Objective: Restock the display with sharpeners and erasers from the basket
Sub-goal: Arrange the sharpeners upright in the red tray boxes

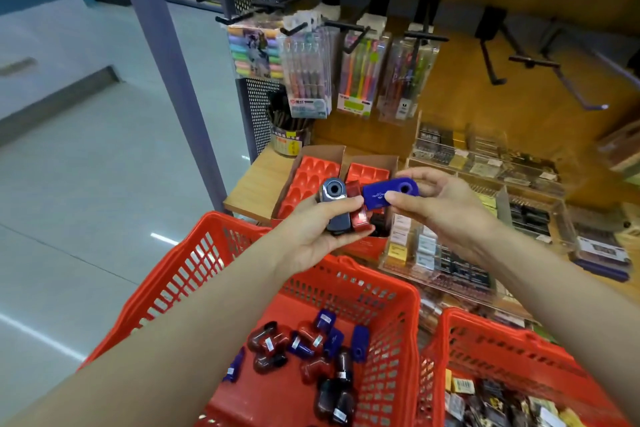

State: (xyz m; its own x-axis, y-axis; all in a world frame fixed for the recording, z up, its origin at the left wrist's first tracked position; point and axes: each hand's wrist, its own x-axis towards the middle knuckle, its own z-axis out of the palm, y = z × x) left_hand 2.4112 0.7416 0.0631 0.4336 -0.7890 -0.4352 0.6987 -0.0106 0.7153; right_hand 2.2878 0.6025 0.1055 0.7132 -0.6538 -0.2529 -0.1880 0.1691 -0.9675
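While the left hand (pixel 313 236) gripped a grey plastic sharpener (pixel 334 204) and a red plastic sharpener (pixel 358 210), the right hand (pixel 440 206) pinched a blue oval sharpener (pixel 389 192) just beside them.

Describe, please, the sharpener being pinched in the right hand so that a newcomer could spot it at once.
Start at the big red basket at the bottom; just above its far rim two hands meet before the red display tray. The right hand pinches a blue sharpener with a round hole. Its neighbours in the left hand are grey and red; it alone is bright blue.
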